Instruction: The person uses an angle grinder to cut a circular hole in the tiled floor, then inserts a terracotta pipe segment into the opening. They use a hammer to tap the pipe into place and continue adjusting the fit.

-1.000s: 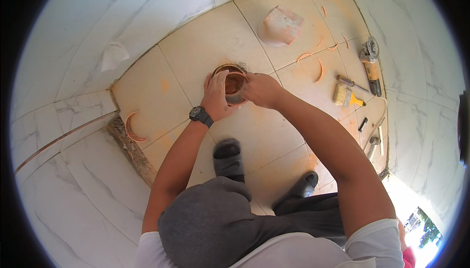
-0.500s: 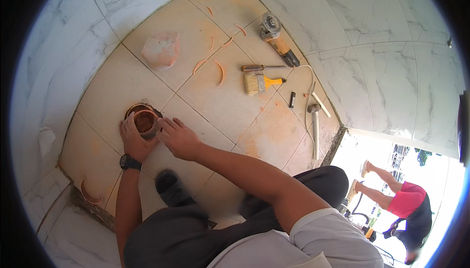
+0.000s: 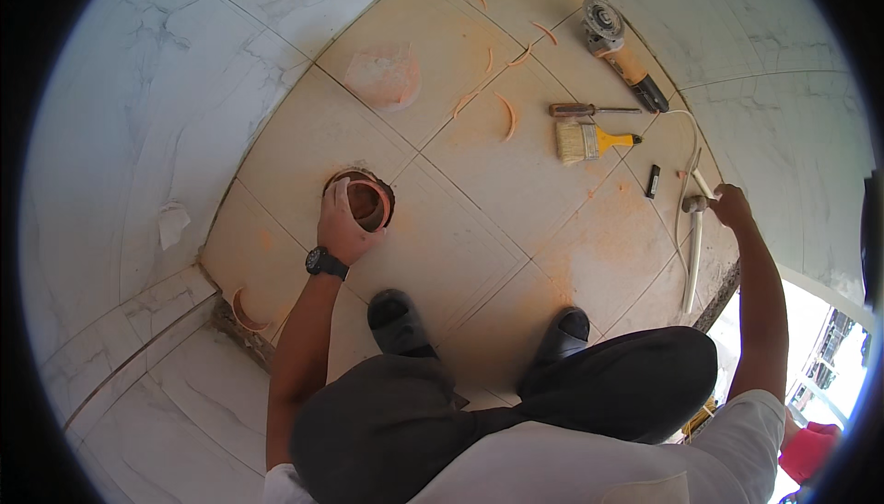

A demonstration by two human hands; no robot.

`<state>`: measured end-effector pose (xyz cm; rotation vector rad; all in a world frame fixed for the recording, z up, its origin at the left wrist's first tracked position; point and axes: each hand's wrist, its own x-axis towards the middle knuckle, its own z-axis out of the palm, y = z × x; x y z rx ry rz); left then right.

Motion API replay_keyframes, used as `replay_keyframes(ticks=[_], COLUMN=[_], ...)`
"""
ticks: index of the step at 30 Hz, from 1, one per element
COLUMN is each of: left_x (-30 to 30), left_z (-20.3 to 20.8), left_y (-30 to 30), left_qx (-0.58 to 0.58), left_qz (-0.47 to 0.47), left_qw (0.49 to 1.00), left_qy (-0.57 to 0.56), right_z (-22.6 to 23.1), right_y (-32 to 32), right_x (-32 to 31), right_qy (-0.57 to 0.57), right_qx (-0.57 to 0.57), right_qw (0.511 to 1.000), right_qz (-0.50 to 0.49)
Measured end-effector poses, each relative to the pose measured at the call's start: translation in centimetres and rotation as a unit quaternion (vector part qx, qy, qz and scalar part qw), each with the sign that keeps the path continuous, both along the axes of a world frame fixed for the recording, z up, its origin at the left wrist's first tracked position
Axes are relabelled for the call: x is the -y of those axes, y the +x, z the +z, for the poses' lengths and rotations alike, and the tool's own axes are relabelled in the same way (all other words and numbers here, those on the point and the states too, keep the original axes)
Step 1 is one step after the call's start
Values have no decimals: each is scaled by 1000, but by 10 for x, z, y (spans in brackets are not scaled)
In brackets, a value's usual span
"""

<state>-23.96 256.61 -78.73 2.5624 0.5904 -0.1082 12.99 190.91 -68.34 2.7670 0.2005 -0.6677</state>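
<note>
My left hand is closed on the near-left rim of an orange pipe collar, a short ring standing in a round hole in the floor. Thumb and fingers wrap its wall, and reddish-brown material shows inside. Far out to the right, my right hand has its fingers closed at the lower end of a short white stick with a thin dark tip. Right beside those fingers lies a hammer with a grey-brown head and a long white handle.
An angle grinder with a cord lies by the right wall. Near it are a screwdriver, a yellow-handled paintbrush and a small black marker-like object. Curved orange offcuts and a dusty pinkish block lie farther off.
My right hand has left the collar and swung far right to the white stick by the hammer. My left hand stays on the collar. The view has shifted; the floor things appear farther right.
</note>
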Motion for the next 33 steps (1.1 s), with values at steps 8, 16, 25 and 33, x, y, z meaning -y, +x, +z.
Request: replay_keyframes(ticks=[8,16,25,33], left_x=[-67,-39,-34,-6], left_z=[66,71,50,59], left_y=[9,-115,-183,-154], left_qx=[17,-192,-249,-222], left_qz=[20,64,1,-55], left_qw=[996,978,947,959], left_qy=[-85,-59,204,166], right_z=[-79,-150,-107,-119], right_y=[2,25,20,-70], right_x=[146,118,67,105], right_qy=[75,83,33,228], right_qx=[67,118,82,179], right_qw=[993,985,996,953], right_qz=[-65,-98,6,-92])
